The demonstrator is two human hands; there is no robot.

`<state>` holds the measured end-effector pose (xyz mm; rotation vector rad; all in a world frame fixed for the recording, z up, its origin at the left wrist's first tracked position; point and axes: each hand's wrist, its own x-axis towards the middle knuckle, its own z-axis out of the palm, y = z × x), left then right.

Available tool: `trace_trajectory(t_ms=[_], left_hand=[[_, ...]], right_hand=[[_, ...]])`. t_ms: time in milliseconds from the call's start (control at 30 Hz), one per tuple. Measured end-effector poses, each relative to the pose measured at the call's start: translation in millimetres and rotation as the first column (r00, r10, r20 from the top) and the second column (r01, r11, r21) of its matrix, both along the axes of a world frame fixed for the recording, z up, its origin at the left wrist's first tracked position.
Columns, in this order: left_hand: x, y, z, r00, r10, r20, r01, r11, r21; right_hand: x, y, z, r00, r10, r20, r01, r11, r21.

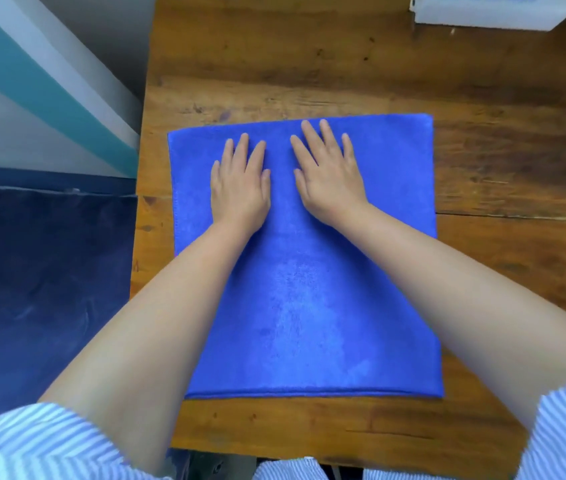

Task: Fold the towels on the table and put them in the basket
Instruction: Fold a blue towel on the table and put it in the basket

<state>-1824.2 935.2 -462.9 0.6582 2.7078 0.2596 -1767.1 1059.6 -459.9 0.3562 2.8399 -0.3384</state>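
Note:
A blue towel (309,306) lies flat on the wooden table (499,150), spread as a near square with a doubled edge along its near side. My left hand (240,181) rests palm down on the towel's far half, fingers straight. Beside it, my right hand (330,174) presses flat on the towel with fingers spread, its fingertips close to the far edge. Neither hand grips the cloth. A white basket (489,12) shows partly at the table's far right corner.
The table's left edge runs beside a dark blue floor (42,289) and a white and teal wall (49,98). Bare wood lies beyond and to the right of the towel.

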Motion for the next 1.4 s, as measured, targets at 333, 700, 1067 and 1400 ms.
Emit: trace_trajectory(t_ms=[333, 700, 1067, 1400], left_hand=[[-51, -17, -17, 0.998, 0.044, -0.051, -0.049, 0.994, -0.101], [-74, -34, -11, 0.986, 0.132, -0.103, -0.141, 0.986, -0.091], [-74, -25, 21, 0.983, -0.037, -0.182, 0.007, 0.987, -0.160], [7, -116, 32, 0.884, -0.204, -0.421, 0.220, 0.975, -0.009]], right_hand=[[2, 81, -8, 0.998, -0.054, 0.039, 0.051, 0.996, 0.070], [10, 121, 8, 0.977, -0.205, 0.057, 0.200, 0.977, 0.080], [4, 90, 48, 0.988, -0.138, 0.065, 0.111, 0.945, 0.306], [106, 54, 58, 0.932, -0.196, -0.305, 0.244, 0.961, 0.126]])
